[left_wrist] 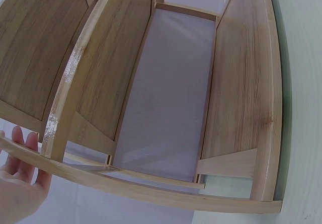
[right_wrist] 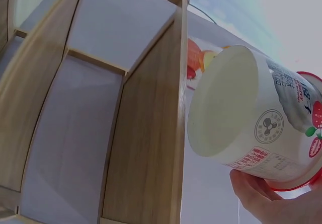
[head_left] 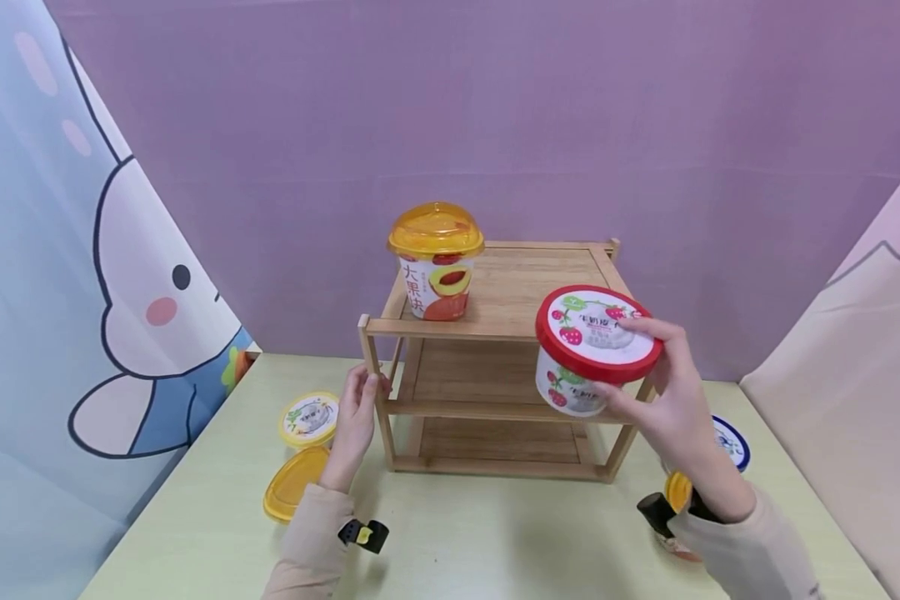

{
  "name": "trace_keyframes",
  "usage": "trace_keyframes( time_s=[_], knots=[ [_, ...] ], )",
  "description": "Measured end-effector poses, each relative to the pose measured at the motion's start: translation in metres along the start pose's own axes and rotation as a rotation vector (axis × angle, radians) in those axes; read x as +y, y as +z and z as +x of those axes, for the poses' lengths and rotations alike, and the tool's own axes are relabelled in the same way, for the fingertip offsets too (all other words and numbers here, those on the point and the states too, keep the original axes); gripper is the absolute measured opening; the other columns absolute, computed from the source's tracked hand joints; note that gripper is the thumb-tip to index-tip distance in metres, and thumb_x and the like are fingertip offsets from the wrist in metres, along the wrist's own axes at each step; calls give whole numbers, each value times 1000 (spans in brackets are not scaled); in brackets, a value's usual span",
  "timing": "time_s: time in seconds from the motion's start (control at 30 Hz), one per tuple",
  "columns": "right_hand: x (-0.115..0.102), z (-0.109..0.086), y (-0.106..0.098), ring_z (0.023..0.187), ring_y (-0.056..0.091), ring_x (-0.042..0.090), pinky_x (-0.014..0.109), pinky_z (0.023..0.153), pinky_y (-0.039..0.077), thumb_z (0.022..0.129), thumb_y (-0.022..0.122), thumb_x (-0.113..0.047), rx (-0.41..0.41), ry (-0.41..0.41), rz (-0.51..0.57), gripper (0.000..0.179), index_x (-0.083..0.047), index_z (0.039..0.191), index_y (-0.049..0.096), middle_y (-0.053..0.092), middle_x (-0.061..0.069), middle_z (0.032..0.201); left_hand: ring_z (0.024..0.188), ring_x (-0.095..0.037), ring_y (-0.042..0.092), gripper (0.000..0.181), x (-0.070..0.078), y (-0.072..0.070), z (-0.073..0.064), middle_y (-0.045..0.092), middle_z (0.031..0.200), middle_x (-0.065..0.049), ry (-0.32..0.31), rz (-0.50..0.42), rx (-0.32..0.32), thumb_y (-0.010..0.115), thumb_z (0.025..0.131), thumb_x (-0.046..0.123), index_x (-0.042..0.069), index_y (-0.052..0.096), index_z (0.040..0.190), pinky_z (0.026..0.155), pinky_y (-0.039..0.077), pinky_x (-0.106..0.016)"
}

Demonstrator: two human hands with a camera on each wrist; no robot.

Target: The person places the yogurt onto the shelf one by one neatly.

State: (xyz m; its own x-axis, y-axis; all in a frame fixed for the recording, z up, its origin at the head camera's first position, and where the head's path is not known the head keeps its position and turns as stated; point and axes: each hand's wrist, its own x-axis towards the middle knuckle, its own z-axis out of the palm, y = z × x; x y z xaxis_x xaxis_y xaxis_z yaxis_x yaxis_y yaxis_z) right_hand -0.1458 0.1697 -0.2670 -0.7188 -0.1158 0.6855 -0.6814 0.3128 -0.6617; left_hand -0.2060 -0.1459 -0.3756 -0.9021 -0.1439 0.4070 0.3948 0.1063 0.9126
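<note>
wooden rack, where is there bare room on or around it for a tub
Bare: the top shelf right of the fruit cup; the visible middle shelf and bottom shelf within the rack; the table before the rack, between the sleeves. Crowded: left of the rack, by the left hand, yellow-lidded tub and orange lid; and right, by the blue-lidded tub.

Rack [head_left: 495, 408]: before you, on the table [head_left: 465, 542];
Top shelf [head_left: 547, 279]: fruit cup [head_left: 437, 262], left;
Your right hand [head_left: 675, 396]: tub [head_left: 588, 346], before the rack;
Rack's left: second tub [head_left: 310, 418] behind a lid [head_left: 296, 483];
Rack's right: third tub [head_left: 731, 444] behind second cup [head_left: 678, 492].
</note>
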Motion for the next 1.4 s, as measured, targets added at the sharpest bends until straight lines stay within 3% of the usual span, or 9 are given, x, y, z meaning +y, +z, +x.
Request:
trace_keyframes(
  time_s=[0.17,0.33,0.57,0.77,0.87,1.1,1.17,1.4],
  knots=[
    [-1,13,-8,103,44,15,11,77,42,68,58,21,16,0,23,65,-8,122,37,39,2,120,82,-17,49,24,3,1,0,50,91,-29,-18,17,1,33,95,4,-11,39,113,79,38,-23],
    [-3,25,-15,107,41,15,11,78,42,71,60,17,6,23,-31,63,-7,124,35,38,-3,122,83,-17,49,25,2,0,0,50,92,-29,-24,21,0,33,95,4,-12,39,114,79,38,-24],
    [0,40,-23,113,37,16,10,80,40,76,61,8,-30,59,-89,61,-10,126,31,35,2,126,84,-18,50,27,-19,-3,8,51,92,-27,-7,0,-5,35,95,8,-9,39,116,79,38,-20],
    [5,52,-28,116,35,23,19,86,40,79,62,0,-44,101,-111,61,-13,128,29,32,8,129,83,-13,50,29,-24,-4,8,51,91,-26,23,16,-4,35,96,13,-8,40,115,79,38,-20],
    [6,57,-28,117,34,24,23,88,40,79,63,-2,-51,112,-117,62,-14,129,28,31,10,130,83,-13,50,28,-22,-3,7,51,91,-25,25,11,-6,35,96,12,-8,40,114,79,38,-19],
    [6,69,-28,118,34,27,21,88,40,79,64,-5,-66,148,-118,59,-13,127,30,32,10,131,83,-21,48,22,6,1,0,48,91,-33,-9,-10,-7,33,95,2,-11,39,112,79,37,-23],
    [7,72,-28,119,35,28,23,90,39,80,64,-7,-74,164,-119,58,-13,127,30,31,10,131,82,-20,49,22,7,1,0,48,91,-33,-5,-1,-5,33,95,2,-11,39,112,78,37,-23],
    [15,81,-27,120,33,29,39,95,35,80,65,-18,-73,241,-154,60,-11,128,29,31,10,132,82,-15,50,26,-16,-4,4,50,91,-28,-16,-9,-1,34,95,6,-11,39,115,80,38,-22]
  ],
)
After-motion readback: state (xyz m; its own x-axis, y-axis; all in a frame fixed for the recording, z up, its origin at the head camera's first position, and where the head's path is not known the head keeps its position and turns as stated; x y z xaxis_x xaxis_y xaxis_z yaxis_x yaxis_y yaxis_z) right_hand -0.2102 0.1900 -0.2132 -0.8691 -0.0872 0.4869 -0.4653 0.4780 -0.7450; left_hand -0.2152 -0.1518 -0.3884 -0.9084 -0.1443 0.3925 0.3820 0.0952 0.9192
